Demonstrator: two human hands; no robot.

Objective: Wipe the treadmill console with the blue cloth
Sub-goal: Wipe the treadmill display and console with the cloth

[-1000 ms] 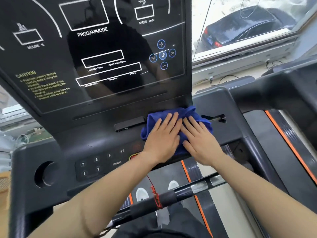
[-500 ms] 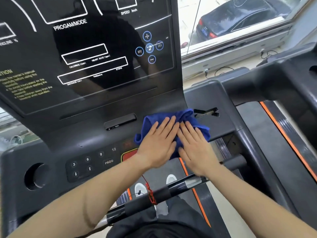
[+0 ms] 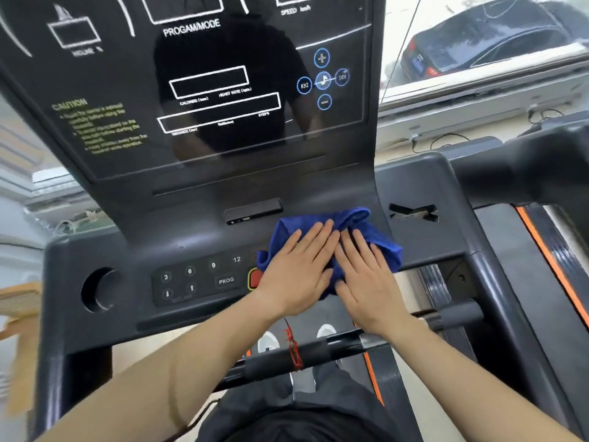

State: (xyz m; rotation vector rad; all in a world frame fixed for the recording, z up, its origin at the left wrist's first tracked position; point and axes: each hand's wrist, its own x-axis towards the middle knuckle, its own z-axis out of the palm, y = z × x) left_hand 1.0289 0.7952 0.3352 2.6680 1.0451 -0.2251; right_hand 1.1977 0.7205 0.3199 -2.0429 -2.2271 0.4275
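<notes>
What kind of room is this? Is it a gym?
Maybe a gym or a home workout room: a treadmill console with speed and heart-rate readouts stands by a window, a parked car outside.

Bright daylight enters through the window [image 3: 478,43] at upper right. The glossy display panel [image 3: 207,90] mirrors a dark silhouette. Its printed text is smeared by motion blur, and wide-angle distortion bends the frame edges.

- Open console deck [image 3: 197,240] left of blue cloth [image 3: 379,240], toward cup hole [image 3: 100,290].
- Upright display panel [image 3: 223,90] blocking behind; handlebar [image 3: 287,355] crossing below wrists.
</notes>
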